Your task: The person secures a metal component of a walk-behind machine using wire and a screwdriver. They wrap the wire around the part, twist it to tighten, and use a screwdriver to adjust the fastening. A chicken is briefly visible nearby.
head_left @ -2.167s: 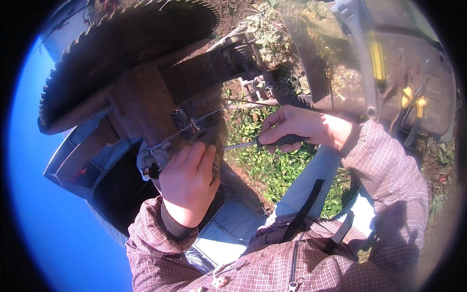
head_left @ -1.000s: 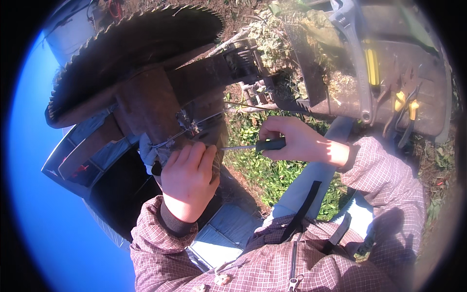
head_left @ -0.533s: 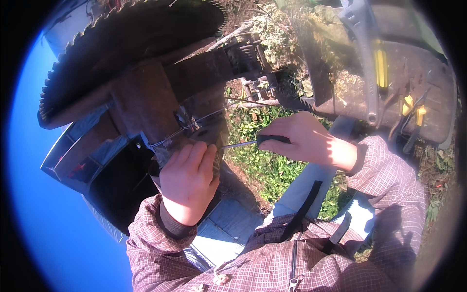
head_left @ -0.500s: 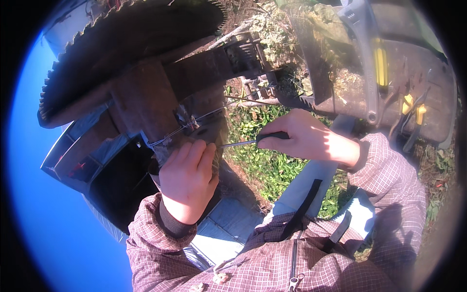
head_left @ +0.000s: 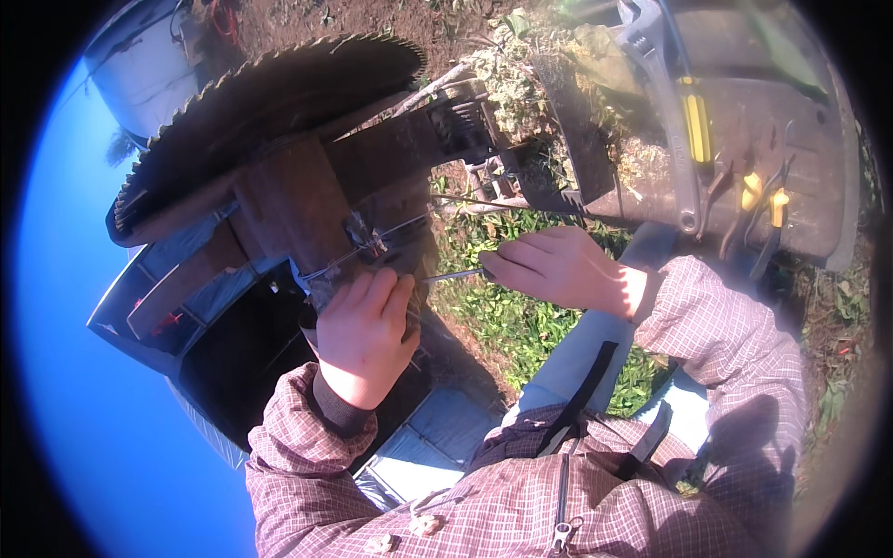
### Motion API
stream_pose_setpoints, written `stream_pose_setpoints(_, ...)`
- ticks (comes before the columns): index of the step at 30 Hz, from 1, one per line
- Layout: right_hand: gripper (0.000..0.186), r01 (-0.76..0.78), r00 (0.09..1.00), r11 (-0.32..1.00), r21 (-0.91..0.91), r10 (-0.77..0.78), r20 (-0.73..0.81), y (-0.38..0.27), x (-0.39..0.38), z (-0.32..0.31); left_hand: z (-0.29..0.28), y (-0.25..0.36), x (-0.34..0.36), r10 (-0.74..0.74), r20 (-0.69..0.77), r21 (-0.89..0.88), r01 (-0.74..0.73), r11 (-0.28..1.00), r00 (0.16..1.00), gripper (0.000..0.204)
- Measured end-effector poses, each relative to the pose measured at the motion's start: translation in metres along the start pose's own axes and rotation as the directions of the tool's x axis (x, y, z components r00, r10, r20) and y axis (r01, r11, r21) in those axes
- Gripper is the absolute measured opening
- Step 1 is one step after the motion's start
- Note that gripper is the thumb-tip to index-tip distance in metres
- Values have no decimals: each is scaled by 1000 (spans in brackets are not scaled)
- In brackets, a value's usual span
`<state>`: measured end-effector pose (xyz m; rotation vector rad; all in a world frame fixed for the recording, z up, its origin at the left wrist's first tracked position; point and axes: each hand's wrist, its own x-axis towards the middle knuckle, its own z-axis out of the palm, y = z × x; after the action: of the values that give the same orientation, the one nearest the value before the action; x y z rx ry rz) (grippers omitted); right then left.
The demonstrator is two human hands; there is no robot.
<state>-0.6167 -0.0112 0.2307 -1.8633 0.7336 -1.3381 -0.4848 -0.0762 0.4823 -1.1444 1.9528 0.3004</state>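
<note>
The toothed disc (head_left: pixel 279 116) sits lower and farther right in view than half a second ago, its whole upper rim now showing, while the adjustable wrench (head_left: pixel 672 121) on the right appears farther left. The left hand (head_left: pixel 365 330) has kept its place beside the brown metal block (head_left: pixel 302 200): back up, fingers bent close together; whether it grips anything is hidden. The right hand (head_left: pixel 558 268), level with it across the gap, now shows its back, with the fingers folded over the handle that was in plainer sight before. It is closed around the dark-handled screwdriver (head_left: pixel 453 275), whose thin shaft points left to the left fingertips, its tip out of sight.
</note>
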Motion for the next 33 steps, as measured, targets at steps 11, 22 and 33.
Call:
stream_pose_setpoints(11, 26, -693, 721, 384, 610, 370, 586, 2, 21, -15, 0, 2, 2, -50, -3, -34, 49, 998, 999, 51)
stream_pose_setpoints(22, 39, -671, 733, 476, 569, 308, 607, 12, 31, -19, 1, 0, -13, 32, -25, 50, -31, 998, 999, 65)
stream_pose_setpoints(33, 35, -57, 991, 994, 95, 68, -114, 5, 10, 8, 121, -102, -87, -698, -377, -926, -235, 294, 609, 98)
